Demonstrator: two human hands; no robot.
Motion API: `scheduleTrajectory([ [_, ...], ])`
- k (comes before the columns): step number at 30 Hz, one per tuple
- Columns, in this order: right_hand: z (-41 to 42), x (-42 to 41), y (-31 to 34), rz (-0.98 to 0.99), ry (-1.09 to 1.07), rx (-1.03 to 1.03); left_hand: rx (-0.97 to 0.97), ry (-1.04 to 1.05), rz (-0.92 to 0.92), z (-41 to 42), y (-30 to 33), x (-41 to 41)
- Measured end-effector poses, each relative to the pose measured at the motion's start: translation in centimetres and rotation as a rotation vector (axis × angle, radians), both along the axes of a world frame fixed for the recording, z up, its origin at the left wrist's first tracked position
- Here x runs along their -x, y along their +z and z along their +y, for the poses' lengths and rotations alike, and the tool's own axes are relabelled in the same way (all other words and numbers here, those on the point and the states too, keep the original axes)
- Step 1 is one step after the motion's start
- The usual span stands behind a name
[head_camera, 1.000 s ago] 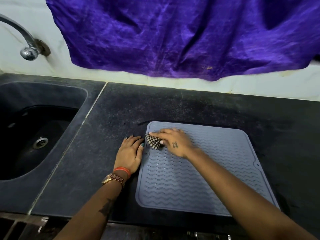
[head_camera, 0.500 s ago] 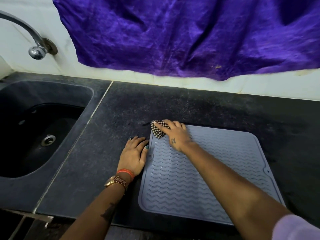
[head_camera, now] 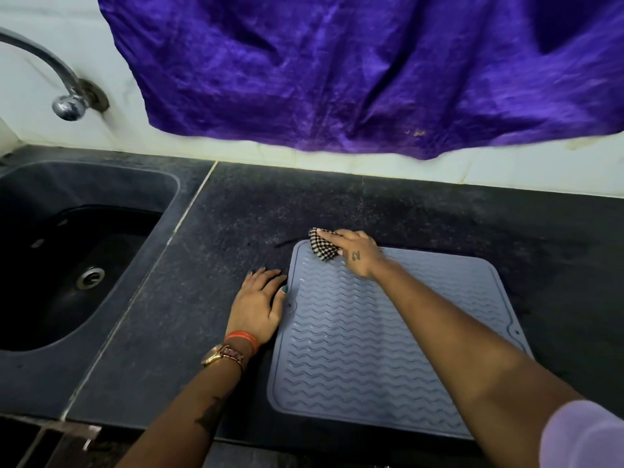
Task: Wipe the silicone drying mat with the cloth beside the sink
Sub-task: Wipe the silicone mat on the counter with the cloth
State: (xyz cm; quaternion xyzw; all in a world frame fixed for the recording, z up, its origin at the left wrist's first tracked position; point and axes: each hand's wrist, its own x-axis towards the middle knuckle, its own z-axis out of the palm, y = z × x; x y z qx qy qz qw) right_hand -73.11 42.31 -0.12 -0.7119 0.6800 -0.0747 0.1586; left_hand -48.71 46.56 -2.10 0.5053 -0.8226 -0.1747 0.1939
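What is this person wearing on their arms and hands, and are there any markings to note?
The left hand has dark teal nail polish; its wrist carries an orange band and a gold-toned watch, with a dark forearm tattoo. The right hand bears a small tattoo; a lilac sleeve covers the upper arm.

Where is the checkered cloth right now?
The black-and-white checkered cloth lies under the right hand, at the far-left corner of the grey-blue silicone mat.
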Motion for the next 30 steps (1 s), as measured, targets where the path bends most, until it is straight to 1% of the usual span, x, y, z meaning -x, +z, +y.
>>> scheduleTrajectory([
  [2, 0.2, 0.7, 0.5, -0.042, -0.020, 0.068, 0.003, -0.003, -0.001, 0.0, 0.0, 0.0],
  [3, 1.0, 1.2, 0.4, -0.009, -0.054, 0.122, 0.002, -0.002, 0.001, 0.0, 0.1, 0.0],
  [5, 3.0, 2.0, -0.6, 0.125, -0.109, 0.179, 0.002, 0.003, 0.006, -0.1, 0.0, 0.0],
  [7, 4.1, 2.2, -1.4, 0.162, -0.107, 0.143, -0.001, 0.002, 0.009, -0.1, -0.1, 0.0],
  [8, 3.8, 2.3, -1.2, 0.131, -0.091, 0.106, 0.000, 0.002, 0.012, -0.1, -0.1, 0.0],
  [10, 2.6, 2.8, 0.0, -0.001, -0.078, 0.023, -0.003, 0.000, 0.003, -0.1, -0.1, -0.1],
  [12, 2.2, 3.5, 0.5, -0.082, -0.089, 0.042, -0.005, -0.002, -0.006, 0.0, -0.1, -0.1],
  [16, 6.0, 4.2, -1.6, 0.024, -0.184, 0.230, -0.004, 0.002, 0.004, -0.2, -0.2, 0.0],
  [18, 6.9, 4.0, -2.3, 0.046, -0.188, 0.217, -0.011, 0.006, 0.009, -0.2, -0.3, -0.1],
  [19, 6.5, 4.1, -2.0, 0.024, -0.178, 0.183, -0.011, 0.004, 0.008, -0.1, -0.3, -0.1],
  [21, 5.6, 4.5, -0.6, -0.118, -0.164, 0.099, -0.011, -0.001, 0.002, -0.1, -0.2, -0.1],
  [23, 5.6, 4.5, 0.4, -0.242, -0.164, 0.075, -0.007, 0.000, 0.002, -0.1, -0.2, -0.1],
  [24, 6.3, 4.1, 0.6, -0.239, -0.172, 0.092, -0.002, -0.001, 0.003, -0.1, -0.1, -0.1],
  [27, 9.9, 2.3, -1.4, 0.000, -0.189, 0.225, 0.007, -0.002, 0.005, -0.2, -0.2, 0.0],
  [28, 10.8, 1.8, -1.9, 0.047, -0.185, 0.235, 0.004, -0.002, 0.005, -0.2, -0.2, 0.0],
  [29, 10.9, 1.8, -2.1, 0.060, -0.176, 0.221, 0.003, -0.003, 0.004, -0.2, -0.2, 0.0],
  [30, 10.6, 2.0, -1.7, 0.033, -0.161, 0.192, 0.003, -0.002, 0.001, -0.1, -0.2, 0.0],
])
